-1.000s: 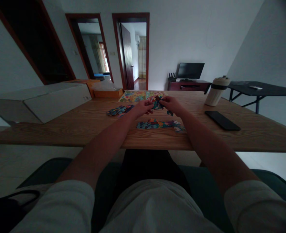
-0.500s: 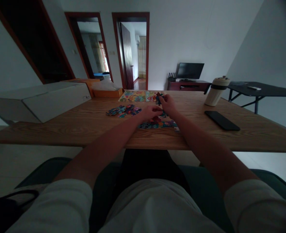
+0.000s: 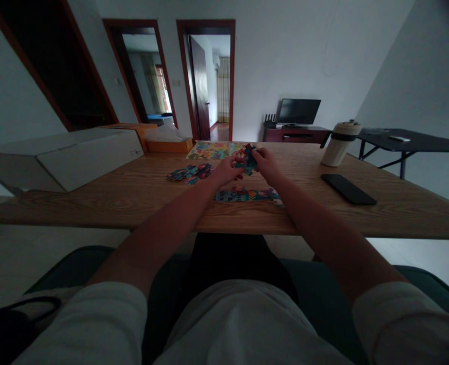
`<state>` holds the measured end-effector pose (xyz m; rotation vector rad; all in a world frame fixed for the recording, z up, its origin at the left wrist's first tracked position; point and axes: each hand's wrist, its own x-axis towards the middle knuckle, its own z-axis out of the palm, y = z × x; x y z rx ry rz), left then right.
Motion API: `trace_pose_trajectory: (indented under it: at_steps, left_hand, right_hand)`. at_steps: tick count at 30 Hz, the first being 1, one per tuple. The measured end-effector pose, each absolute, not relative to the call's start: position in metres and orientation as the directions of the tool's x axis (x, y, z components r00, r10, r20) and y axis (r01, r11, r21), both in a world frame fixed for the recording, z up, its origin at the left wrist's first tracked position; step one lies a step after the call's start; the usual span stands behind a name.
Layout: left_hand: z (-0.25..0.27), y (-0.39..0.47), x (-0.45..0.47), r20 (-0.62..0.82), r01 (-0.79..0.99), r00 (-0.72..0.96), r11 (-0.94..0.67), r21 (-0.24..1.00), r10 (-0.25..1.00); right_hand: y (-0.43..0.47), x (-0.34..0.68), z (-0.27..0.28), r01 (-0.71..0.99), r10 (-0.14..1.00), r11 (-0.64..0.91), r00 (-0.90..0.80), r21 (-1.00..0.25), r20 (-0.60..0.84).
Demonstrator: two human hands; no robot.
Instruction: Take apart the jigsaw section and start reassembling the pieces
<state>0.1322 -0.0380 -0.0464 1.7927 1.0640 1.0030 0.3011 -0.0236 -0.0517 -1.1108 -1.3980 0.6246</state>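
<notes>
Jigsaw puzzle pieces (image 3: 250, 161), dark blue and teal, are held up between my two hands above the table. My right hand (image 3: 266, 165) pinches them from the right. From the left, my left hand (image 3: 229, 170) has its fingers closed at their edge; its fingertips are partly hidden. Below the hands lies a joined strip of puzzle (image 3: 247, 195) along the near side of the table. A heap of loose puzzle pieces (image 3: 190, 173) sits left of my left hand. Behind the hands rests a colourful picture sheet (image 3: 209, 150), partly covered by the held pieces.
The wooden table (image 3: 163, 208) carries a black phone (image 3: 348, 189) and a cream bottle (image 3: 340, 144) on the right. A long white box (image 3: 91, 154) and an orange box (image 3: 170, 146) stand on the left. A dark side table (image 3: 418, 139) is beyond.
My left hand has lifted and moved slightly left and away from me, with puzzle pieces rising off the joined strip. My right hand stays near the same spot, still pinching.
</notes>
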Motion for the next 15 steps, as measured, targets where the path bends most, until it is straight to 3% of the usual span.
trace_pose_trajectory:
  at_steps: [6,11,15]
  left_hand:
    - [-0.041,-0.035,0.128,0.214,0.214,0.121,-0.236,0.948,0.969]
    - [-0.041,-0.035,0.128,0.201,0.165,0.153,-0.226,0.96,0.968]
    - [-0.044,-0.033,0.126,0.205,0.267,0.218,-0.26,0.928,0.954]
  right_hand:
    - [-0.032,0.298,-0.049,0.161,0.949,0.311,-0.002,-0.937,0.314]
    - [-0.035,0.294,-0.053,0.194,0.961,0.275,-0.052,-0.942,0.27]
    - [-0.037,0.296,-0.055,0.324,0.954,0.279,-0.205,-0.904,0.221]
